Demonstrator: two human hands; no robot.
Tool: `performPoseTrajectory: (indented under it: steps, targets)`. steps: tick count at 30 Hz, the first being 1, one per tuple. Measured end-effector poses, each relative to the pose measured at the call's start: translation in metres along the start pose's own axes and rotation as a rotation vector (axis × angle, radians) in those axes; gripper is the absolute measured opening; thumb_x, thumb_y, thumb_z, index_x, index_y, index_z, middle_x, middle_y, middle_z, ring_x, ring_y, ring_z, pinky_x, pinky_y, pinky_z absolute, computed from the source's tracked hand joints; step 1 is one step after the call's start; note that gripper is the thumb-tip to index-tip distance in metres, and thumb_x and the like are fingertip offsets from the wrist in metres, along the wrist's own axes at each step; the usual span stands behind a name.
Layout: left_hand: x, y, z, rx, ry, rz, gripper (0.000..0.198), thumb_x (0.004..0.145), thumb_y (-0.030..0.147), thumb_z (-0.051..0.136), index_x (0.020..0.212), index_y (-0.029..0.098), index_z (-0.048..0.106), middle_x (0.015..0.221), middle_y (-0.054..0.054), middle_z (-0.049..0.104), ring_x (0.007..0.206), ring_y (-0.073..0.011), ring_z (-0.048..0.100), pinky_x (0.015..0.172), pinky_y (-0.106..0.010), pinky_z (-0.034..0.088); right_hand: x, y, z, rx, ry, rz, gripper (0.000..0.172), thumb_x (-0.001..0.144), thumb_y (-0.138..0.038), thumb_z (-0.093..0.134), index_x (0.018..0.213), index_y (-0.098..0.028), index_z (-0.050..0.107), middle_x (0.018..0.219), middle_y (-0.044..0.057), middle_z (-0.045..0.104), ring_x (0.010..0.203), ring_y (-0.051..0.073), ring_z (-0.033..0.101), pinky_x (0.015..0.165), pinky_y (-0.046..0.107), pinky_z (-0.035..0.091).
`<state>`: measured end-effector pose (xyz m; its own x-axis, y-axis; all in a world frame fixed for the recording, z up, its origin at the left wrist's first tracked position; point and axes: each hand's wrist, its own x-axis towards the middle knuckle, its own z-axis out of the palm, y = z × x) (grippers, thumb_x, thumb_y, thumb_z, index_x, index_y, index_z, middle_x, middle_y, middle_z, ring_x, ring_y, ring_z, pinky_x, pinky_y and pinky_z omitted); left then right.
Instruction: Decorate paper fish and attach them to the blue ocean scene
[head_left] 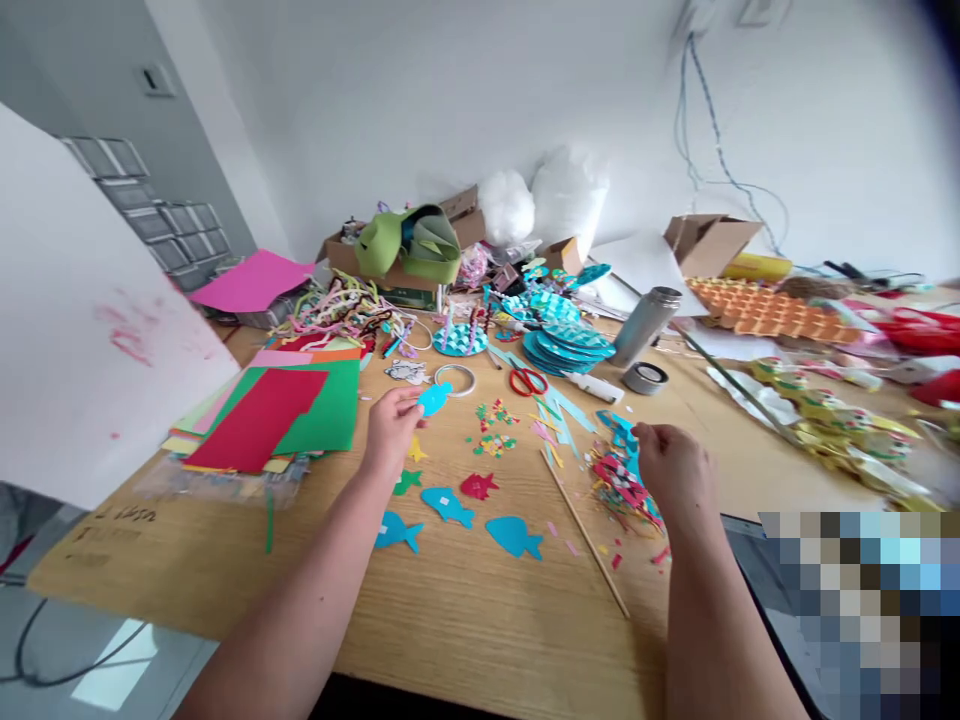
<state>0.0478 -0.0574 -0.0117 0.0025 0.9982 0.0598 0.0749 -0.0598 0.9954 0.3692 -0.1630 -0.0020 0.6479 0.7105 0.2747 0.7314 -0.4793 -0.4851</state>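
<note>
My left hand pinches a small blue paper fish above the middle of the table. My right hand is closed over the right side of a pile of paper scraps in red, blue and other colours; what its fingers hold, if anything, is hidden. Between my arms lie several cut-out fish: a blue fish with a pale square, a plain blue fish, a red fish and a green fish. My left arm partly covers another blue fish.
A wooden stick lies left of the scraps. Red scissors, a roll of tape, a metal flask and stacked blue discs stand further back. Coloured paper sheets are at left; a laptop sits at right.
</note>
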Motion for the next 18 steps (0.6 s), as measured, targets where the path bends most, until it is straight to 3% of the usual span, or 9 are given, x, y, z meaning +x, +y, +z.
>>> performPoseTrajectory:
  steps: [5,10,14,18]
  targets:
    - [0.022,-0.015,0.006,0.234,-0.116,-0.023,0.024,0.07,0.005,0.057,0.088,0.013,0.069,0.066,-0.004,0.07,0.049,-0.0114,0.06,0.051,-0.022,0.05,-0.008,-0.012,0.017,0.145,0.072,-0.212,0.036,0.081,-0.031,0.035,0.092,-0.015,0.067,0.091,0.013,0.063,0.079,0.024,0.058,0.069,0.034,0.041]
    - [0.039,-0.019,0.011,0.491,-0.166,0.027,0.024,0.067,0.003,0.064,0.085,0.016,0.072,0.081,-0.006,0.073,0.074,-0.0168,0.068,0.072,-0.027,0.053,-0.015,-0.019,0.025,0.172,0.064,-0.326,0.033,0.082,-0.031,0.038,0.093,-0.019,0.067,0.085,0.009,0.061,0.074,0.022,0.057,0.065,0.032,0.041]
    - [0.041,-0.011,-0.011,0.695,-0.175,0.079,0.034,0.066,0.008,0.069,0.098,0.017,0.07,0.099,-0.011,0.071,0.096,-0.0243,0.065,0.09,-0.036,0.047,-0.02,-0.025,0.024,0.194,0.017,-0.365,0.036,0.082,-0.029,0.039,0.107,-0.022,0.065,0.08,0.007,0.06,0.071,0.022,0.056,0.063,0.032,0.04]
    - [0.027,-0.005,-0.038,0.853,-0.225,0.088,0.034,0.057,0.008,0.076,0.09,0.016,0.07,0.1,-0.011,0.069,0.101,-0.0285,0.061,0.094,-0.038,0.043,-0.026,-0.033,0.023,0.254,0.027,-0.31,0.057,0.081,-0.033,0.044,0.135,-0.017,0.041,0.082,0.007,0.063,0.069,0.023,0.058,0.058,0.032,0.04]
